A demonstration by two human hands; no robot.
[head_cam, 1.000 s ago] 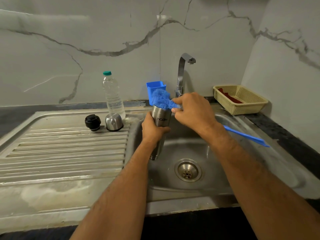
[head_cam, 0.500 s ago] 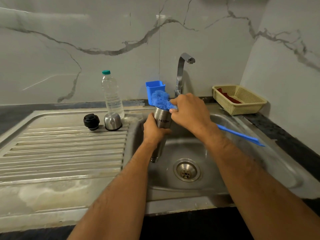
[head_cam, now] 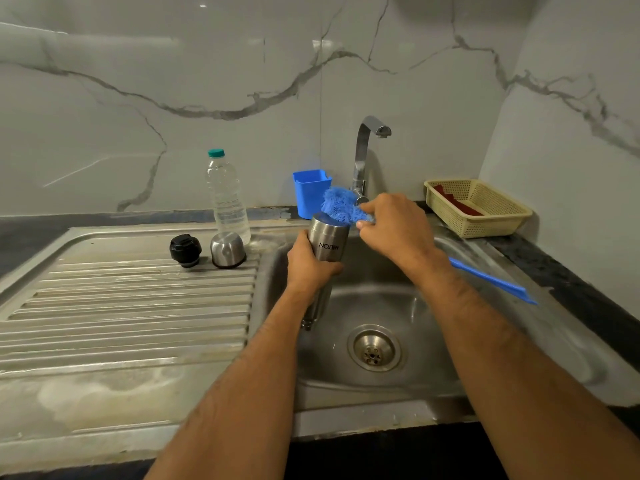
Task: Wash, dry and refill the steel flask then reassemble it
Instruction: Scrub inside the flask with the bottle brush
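A black stopper (head_cam: 185, 250) and a steel cap (head_cam: 228, 250) are sitting side by side on the ribbed drainboard (head_cam: 131, 306), well to the left of the fingers, with a clear water bottle (head_cam: 227, 195) standing just behind the cap. The left hand (head_cam: 310, 266) is gripping the flask (head_cam: 327, 242) over the sink (head_cam: 381, 306), its fingers curling tightly round the steel body, which is being held upside down and tilted, base uppermost, the printed name reading inverted just above the thumb. A blue brush (head_cam: 341, 206) is lying across the raised base, its bristles touching the steel rim. The right hand (head_cam: 398, 225) is holding the brush near its head, fingers curled narrowly round the handle, fingertips just beside the flask; the long blue handle is sticking out beyond the wrist to the right. A blue tub (head_cam: 310, 197) and the tap (head_cam: 363, 157) are standing just behind the fingers. A woven basket (head_cam: 485, 216) is resting well to the right on the counter.
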